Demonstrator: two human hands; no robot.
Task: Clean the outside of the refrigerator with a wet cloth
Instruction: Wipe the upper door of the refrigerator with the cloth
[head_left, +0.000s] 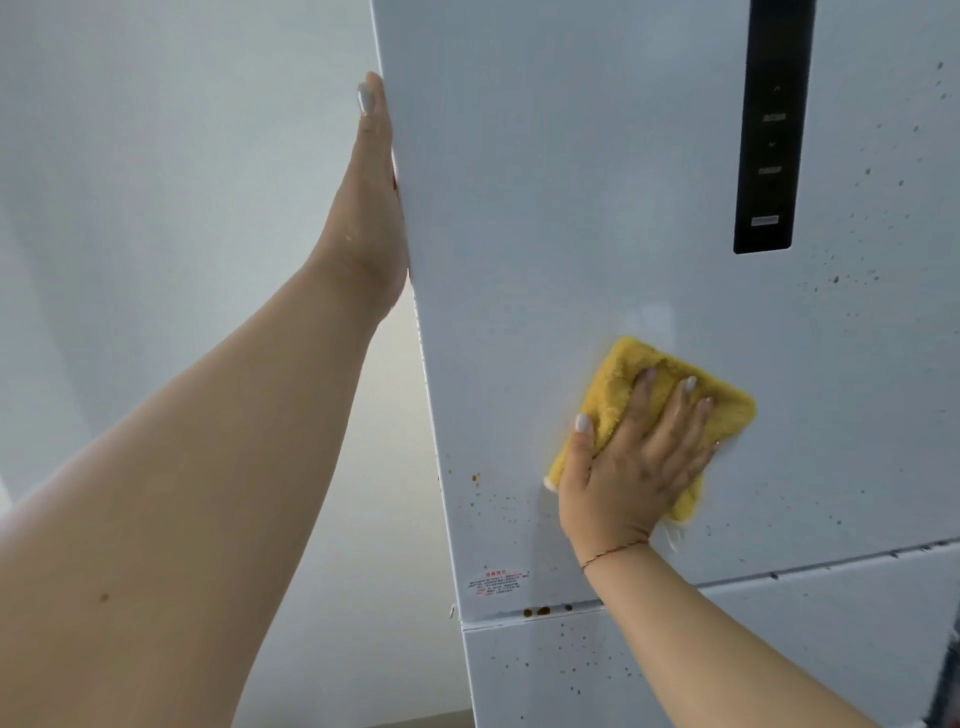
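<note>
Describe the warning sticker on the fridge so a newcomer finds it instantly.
Start at the white refrigerator door and drop to its lower left corner, just above the seam. The small sticker sits there, below and left of the yellow cloth. Unlike the brown splatter dots around it, it carries red printed text.

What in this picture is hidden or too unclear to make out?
- Left hand: its fingers are hidden behind the white refrigerator's side edge.
- Black control panel: symbols too blurred to read.
- Small red-printed sticker: text too small.
- Door under the yellow fluffy cloth and right hand: covered.
</note>
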